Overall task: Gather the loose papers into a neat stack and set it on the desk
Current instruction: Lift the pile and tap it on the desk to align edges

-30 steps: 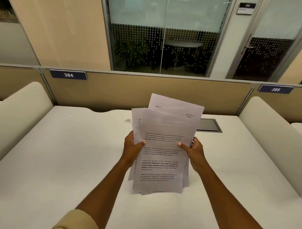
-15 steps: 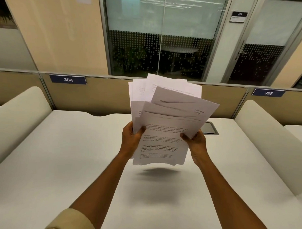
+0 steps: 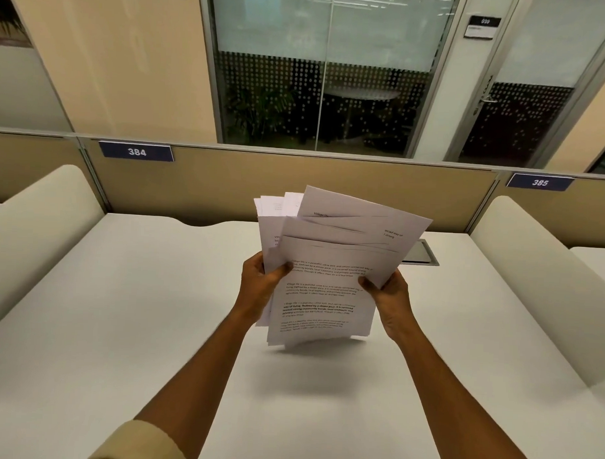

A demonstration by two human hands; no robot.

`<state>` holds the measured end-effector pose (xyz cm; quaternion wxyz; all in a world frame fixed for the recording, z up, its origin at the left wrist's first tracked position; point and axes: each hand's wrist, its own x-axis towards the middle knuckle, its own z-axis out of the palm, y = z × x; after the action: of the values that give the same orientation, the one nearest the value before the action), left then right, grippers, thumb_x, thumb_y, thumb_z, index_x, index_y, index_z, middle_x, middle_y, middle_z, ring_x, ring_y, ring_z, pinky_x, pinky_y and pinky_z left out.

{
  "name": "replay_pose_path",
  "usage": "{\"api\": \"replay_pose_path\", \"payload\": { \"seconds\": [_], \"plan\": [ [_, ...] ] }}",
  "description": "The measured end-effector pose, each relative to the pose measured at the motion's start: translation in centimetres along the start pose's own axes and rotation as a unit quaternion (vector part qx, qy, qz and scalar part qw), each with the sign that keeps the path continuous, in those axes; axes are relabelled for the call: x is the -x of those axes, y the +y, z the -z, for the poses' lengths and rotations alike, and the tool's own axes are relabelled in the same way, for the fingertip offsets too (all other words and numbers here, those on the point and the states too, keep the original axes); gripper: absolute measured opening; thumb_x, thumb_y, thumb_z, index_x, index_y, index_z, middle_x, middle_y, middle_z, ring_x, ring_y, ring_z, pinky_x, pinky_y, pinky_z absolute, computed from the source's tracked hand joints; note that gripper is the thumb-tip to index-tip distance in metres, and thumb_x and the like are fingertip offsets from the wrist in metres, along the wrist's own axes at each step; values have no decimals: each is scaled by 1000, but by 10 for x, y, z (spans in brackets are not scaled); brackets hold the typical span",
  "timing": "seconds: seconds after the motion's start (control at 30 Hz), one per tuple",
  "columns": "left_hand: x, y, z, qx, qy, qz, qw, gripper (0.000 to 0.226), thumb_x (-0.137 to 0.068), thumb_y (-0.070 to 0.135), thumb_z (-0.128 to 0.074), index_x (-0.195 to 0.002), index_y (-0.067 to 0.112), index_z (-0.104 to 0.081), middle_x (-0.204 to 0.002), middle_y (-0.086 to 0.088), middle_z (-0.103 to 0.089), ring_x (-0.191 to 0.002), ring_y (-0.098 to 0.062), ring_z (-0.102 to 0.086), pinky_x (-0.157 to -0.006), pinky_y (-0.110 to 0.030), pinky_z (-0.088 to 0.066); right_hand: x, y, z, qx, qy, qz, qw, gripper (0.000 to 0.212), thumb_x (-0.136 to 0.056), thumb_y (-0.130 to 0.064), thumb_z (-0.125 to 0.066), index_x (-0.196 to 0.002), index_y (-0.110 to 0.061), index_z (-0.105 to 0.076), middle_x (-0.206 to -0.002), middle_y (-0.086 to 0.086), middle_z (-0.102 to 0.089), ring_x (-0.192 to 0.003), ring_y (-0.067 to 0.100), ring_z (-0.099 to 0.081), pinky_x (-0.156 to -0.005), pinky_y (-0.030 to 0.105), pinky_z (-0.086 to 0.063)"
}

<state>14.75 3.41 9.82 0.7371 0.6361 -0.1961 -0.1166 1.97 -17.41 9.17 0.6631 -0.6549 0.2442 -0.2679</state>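
Above desk [image 3: 119,326], clear of surface: papers [image 3: 327,275] fanned, askew, pinched at side edges by left hand [image 3: 258,286] and right hand [image 3: 388,297]. Risk: loose back sheets slipping out if either pinch eased during squaring; bottom edges uneven.

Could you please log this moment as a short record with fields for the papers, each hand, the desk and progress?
papers: printed sheets, fanned and uneven at the top, held upright above the desk
left hand: grips the sheets' left edge, thumb in front
right hand: grips the right edge, thumb in front
desk: white top, shadow beneath the sheets, which do not touch it
background: partition label 384
progress: sheets gathered, not yet squared or set down
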Motion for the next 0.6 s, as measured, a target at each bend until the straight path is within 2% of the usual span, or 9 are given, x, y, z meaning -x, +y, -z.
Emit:
{"api": "replay_pose_path", "payload": {
  "seconds": [0.2, 0.33, 0.43, 0.53, 0.6],
  "plan": [
    [3, 5, -5, 6, 0, -8, 1000, 19, -86, 18, -71, -102, 26, -65, -94, 12, -75, -85, -18, -73, -65, -23, -59, 0, 0, -1, -7, 1, 4, 1000, 49, -71, -19, -77, -115, -26, -56, -115, 5, -69, -101, 31, -68, -89, 56, -54],
    [-4, 18, -3, -21, -38, -11, 999, 19, -80, 22, -76, -98, 25, -70, -91, 10, -77, -82, -20, -74, -69, -27, -60, -8, -8, 7, 2, 2, 22, 1000, 43, -80, -6, -74, -118, -18, -56, -116, 9, -67, -102, 31, -66, -93, 58, -52],
    [-12, 30, 0, -36, -68, -7, 997, 26, -73, 27, -77, -98, 23, -72, -93, 8, -78, -84, -23, -74, -75, -35, -62, -11, -17, 16, -6, -34, 55, 998, 41, -83, 1, -69, -120, -11, -56, -112, 8, -68, -97, 23, -68, -92, 53, -54],
    [-19, 37, -1, -33, -91, -23, 995, 32, -74, 17, -78, -105, 22, -73, -102, 2, -77, -90, -24, -73, -79, -38, -61, -12, -26, 21, -18, -56, 91, 994, 41, -84, 3, -66, -118, -19, -59, -110, 8, -69, -100, 23, -67, -88, 47, -57],
    [-21, 41, -4, -32, -100, -41, 994, 36, -77, 4, -77, -108, 23, -71, -103, 5, -76, -93, -20, -72, -80, -35, -61, -13, -30, 23, -36, -66, 105, 992, 43, -84, 4, -67, -115, -25, -62, -111, 6, -70, -102, 26, -66, -86, 42, -57]
  ]
}}
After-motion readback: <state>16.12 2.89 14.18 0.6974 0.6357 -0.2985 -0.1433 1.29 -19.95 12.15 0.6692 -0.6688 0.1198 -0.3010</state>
